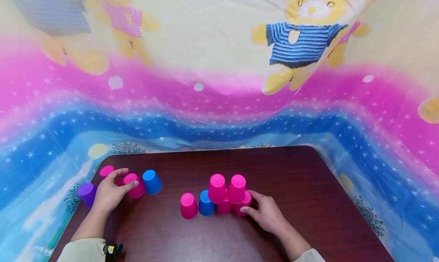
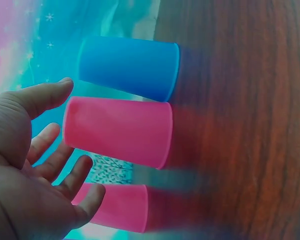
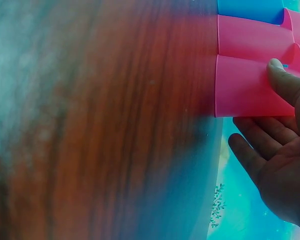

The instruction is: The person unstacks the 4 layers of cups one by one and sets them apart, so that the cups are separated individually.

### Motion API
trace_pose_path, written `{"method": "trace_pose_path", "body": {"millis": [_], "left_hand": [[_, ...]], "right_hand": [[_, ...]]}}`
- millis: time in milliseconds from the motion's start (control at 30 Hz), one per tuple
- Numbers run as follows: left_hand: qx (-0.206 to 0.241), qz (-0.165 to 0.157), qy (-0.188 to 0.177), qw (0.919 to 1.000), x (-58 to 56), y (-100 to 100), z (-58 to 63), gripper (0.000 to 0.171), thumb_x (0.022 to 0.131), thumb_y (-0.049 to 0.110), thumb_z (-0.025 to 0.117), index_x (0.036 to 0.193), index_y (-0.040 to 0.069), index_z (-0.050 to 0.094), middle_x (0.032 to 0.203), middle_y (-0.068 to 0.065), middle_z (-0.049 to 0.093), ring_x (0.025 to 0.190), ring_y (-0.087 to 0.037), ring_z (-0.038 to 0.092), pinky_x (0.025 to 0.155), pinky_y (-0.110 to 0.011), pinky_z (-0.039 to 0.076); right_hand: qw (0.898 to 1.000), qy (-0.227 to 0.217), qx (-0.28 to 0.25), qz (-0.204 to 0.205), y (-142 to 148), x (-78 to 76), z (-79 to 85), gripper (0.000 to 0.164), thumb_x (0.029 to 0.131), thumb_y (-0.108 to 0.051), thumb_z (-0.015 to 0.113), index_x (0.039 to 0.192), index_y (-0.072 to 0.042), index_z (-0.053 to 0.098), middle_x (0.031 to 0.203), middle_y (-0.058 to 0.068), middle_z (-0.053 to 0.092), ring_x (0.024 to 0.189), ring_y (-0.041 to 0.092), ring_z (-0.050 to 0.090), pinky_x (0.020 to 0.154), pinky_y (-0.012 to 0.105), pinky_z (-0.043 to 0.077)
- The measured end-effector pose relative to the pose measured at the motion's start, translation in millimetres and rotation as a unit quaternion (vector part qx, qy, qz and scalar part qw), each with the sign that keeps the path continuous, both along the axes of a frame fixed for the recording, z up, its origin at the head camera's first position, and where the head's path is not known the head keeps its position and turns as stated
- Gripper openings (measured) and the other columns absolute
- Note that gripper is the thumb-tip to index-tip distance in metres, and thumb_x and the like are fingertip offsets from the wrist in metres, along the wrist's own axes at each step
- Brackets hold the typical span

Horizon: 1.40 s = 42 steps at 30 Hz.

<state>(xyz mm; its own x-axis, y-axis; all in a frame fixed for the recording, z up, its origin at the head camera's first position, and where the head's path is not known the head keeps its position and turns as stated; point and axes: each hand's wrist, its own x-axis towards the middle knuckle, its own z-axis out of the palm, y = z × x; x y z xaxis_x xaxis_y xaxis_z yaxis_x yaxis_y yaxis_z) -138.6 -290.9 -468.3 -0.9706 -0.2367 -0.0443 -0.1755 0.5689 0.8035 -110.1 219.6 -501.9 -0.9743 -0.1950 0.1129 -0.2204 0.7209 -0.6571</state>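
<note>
Pink cup (image 3: pixel 247 89) touching right hand (image 1: pixel 268 213), roomy foreground tabletop (image 1: pixel 192 243), left hand (image 1: pixel 109 193) near edge

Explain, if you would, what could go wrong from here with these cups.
The right grip is around the rightmost lower pink cup, which helps support an upper pink cup; a nudge might topple that one. The left grip is at another pink cup close beside a blue cup, so lifting it could knock the blue one. The purple cup stands near the left edge of the table, so a bump might send it off.
</note>
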Motion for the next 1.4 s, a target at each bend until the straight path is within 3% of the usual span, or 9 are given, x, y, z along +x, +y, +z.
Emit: {"method": "trace_pose_path", "body": {"millis": [233,500,900,1033,1267,1400], "left_hand": [[-0.027,-0.015,0.047,0.9984,0.8,6.8,12.5,0.083,0.089,0.044,0.082,0.153,0.007,0.045,0.148,-0.027,0.048,0.131,-0.052,0.046,0.086,-0.057,0.059],[-0.021,-0.032,0.068,0.9969,4.6,21.8,31.7,0.080,0.089,0.041,0.083,0.153,0.011,0.047,0.148,-0.026,0.048,0.131,-0.052,0.045,0.080,-0.051,0.061],[-0.009,-0.064,0.067,0.9957,6.9,45.8,55.8,0.080,0.087,0.049,0.082,0.152,0.015,0.049,0.153,-0.020,0.046,0.140,-0.050,0.039,0.096,-0.068,0.049],[-0.013,-0.076,0.069,0.9947,7.5,54.0,60.8,0.080,0.086,0.050,0.082,0.151,0.017,0.050,0.153,-0.018,0.047,0.139,-0.047,0.041,0.094,-0.064,0.052],[-0.021,-0.102,0.074,0.9918,8.4,65.4,66.4,0.075,0.085,0.050,0.083,0.148,0.021,0.053,0.150,-0.013,0.051,0.131,-0.042,0.048,0.084,-0.045,0.056],[-0.019,-0.118,0.073,0.9901,8.9,72.9,66.5,0.076,0.084,0.050,0.085,0.147,0.021,0.054,0.149,-0.013,0.052,0.134,-0.042,0.048,0.086,-0.052,0.058]], "right_hand": [[1.000,-0.001,0.002,0.001,0.5,0.4,0.4,0.059,0.083,-0.032,0.088,0.137,-0.016,0.066,0.120,-0.005,0.073,0.113,0.014,0.069,0.099,0.042,0.055],[1.000,-0.008,0.002,0.001,0.7,1.0,0.2,0.060,0.084,-0.032,0.088,0.137,-0.017,0.066,0.120,-0.005,0.073,0.112,0.014,0.069,0.099,0.042,0.056],[1.000,0.001,0.003,0.003,0.5,0.4,0.6,0.057,0.084,-0.030,0.088,0.135,-0.016,0.067,0.119,-0.005,0.074,0.112,0.013,0.069,0.098,0.042,0.056],[1.000,-0.002,0.004,0.001,0.8,-0.2,0.7,0.057,0.084,-0.031,0.088,0.135,-0.016,0.067,0.119,-0.004,0.074,0.112,0.014,0.069,0.099,0.042,0.056],[1.000,-0.010,0.002,0.000,0.8,-1.0,1.0,0.057,0.084,-0.031,0.088,0.136,-0.017,0.067,0.120,-0.004,0.074,0.114,0.015,0.069,0.100,0.044,0.055],[1.000,-0.011,0.002,0.002,0.8,-0.5,1.0,0.057,0.084,-0.030,0.088,0.136,-0.017,0.067,0.121,-0.004,0.073,0.114,0.015,0.069,0.100,0.043,0.055]]}}
